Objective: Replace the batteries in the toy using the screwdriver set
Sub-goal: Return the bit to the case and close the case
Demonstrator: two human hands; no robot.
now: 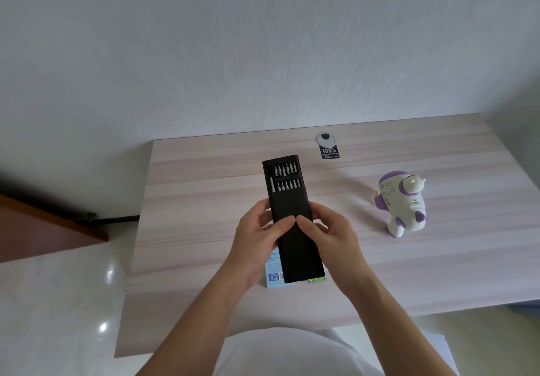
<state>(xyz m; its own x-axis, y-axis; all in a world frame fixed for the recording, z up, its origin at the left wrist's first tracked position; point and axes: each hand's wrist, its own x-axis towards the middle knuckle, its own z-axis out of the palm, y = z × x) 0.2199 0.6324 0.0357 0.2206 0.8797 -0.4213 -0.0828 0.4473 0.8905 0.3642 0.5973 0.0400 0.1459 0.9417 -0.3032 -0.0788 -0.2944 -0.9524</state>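
I hold a long black screwdriver set case above the middle of the wooden table. My left hand grips its left side and my right hand its right side, with both thumbs on top of the sleeve. The inner tray sticks out at the far end and shows two rows of several silver bits. The white and purple toy stands on the table to the right, apart from my hands. A light blue battery pack lies under the case, mostly hidden.
A round cable grommet with a black sticker sits near the table's far edge by the white wall. A brown wooden panel stands at the left beyond the table. The floor is pale and glossy.
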